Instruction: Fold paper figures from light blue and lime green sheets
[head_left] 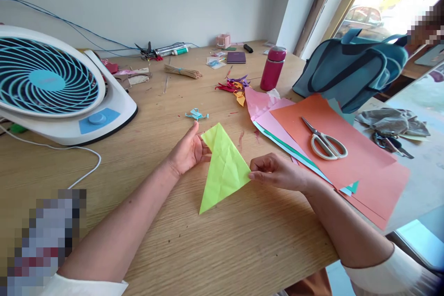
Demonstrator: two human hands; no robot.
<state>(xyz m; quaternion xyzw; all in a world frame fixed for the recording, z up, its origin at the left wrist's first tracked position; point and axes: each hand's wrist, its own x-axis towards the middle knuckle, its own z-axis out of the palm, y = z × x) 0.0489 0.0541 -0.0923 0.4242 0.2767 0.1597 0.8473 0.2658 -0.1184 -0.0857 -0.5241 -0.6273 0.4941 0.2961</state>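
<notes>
A folded sheet of lime-green paper (225,169), creased and roughly triangular, is held above the wooden table (166,245). My right hand (274,172) pinches its right corner between thumb and fingers. At the upper left edge, my left hand (190,150) has its thumb raised and its fingers behind the paper, partly hidden by it. Just beyond my left hand lies a small light-blue folded paper piece (196,114). To the right of my right hand, white-handled scissors (324,141) rest on a stack of coloured paper sheets (374,185), orange on top.
A white fan (114,118) with a cable stands at the left. Farther back are a bundle of sticks (182,71), coloured paper scraps (234,85) and a magenta flask (273,69). A blue-grey bag (343,71) and keys (391,143) lie at the right.
</notes>
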